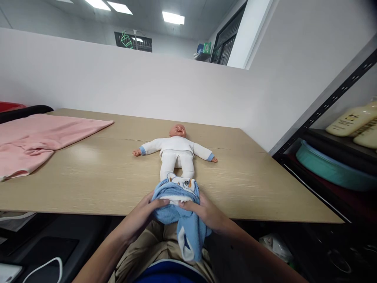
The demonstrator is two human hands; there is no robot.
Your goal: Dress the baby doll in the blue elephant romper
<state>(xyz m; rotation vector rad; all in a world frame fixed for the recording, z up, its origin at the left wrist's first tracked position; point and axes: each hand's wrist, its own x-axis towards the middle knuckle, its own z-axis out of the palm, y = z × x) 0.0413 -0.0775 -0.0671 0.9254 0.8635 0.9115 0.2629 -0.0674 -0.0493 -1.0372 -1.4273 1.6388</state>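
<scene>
A baby doll (178,147) lies on its back on the wooden table (241,188), arms spread, in a white top with blue cuffs and white leggings. At the table's front edge, a blue and white fleecy garment (191,226) is bunched up, covering the ends of the doll's legs. My left hand (149,204) grips its left side, the thumb pressed on the white opening. On the right side my right hand (203,210) grips it the same way. The fabric hides most of my fingers. Part of the garment hangs below the edge.
A pink cloth (59,133) is spread over the table's left side, with a red container (11,106) behind it. To the right, a shelf holds pale yellow bottles (350,121) and a teal basin (332,167). A white wall (165,88) stands behind the table.
</scene>
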